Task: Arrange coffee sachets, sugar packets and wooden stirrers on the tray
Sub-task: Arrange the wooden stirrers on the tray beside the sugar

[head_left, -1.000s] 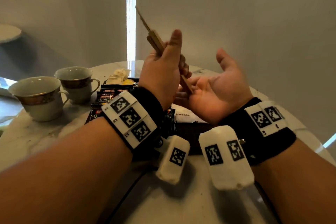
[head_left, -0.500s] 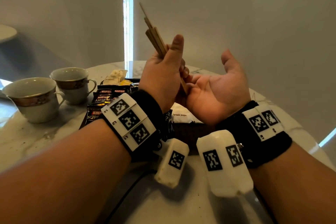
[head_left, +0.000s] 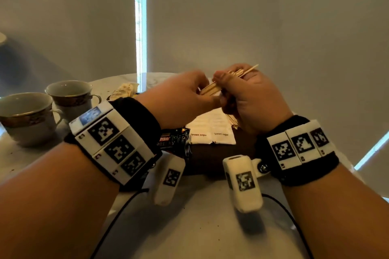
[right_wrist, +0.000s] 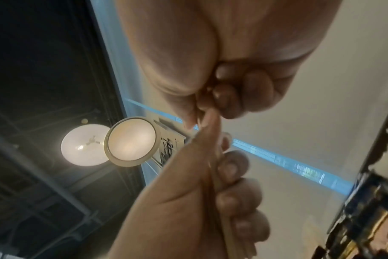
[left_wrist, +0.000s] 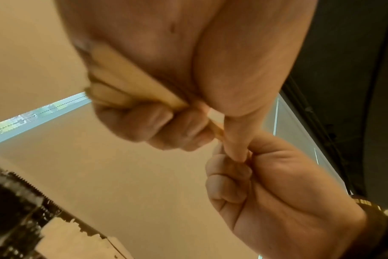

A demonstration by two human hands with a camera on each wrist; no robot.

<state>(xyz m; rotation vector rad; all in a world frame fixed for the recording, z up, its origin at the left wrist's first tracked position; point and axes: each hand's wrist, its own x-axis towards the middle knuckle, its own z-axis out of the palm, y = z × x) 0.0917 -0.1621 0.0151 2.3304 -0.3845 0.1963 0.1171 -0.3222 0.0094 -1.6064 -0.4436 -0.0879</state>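
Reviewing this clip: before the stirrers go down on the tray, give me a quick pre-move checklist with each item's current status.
1. Stirrers held firmly: ok, both the left hand and the right hand grip the bundle.
2. Bundle ends even: not ok, one stirrer sticks out beyond the right hand.
3. Free spot on the tray: cannot tell, hands and wrist gear hide much of it.
4. Sugar packets in place: ok, lying flat beneath the hands.
5. Coffee sachets in place: ok, beside the sugar, partly hidden.
6. Cups out of the way: ok, standing well to the left.
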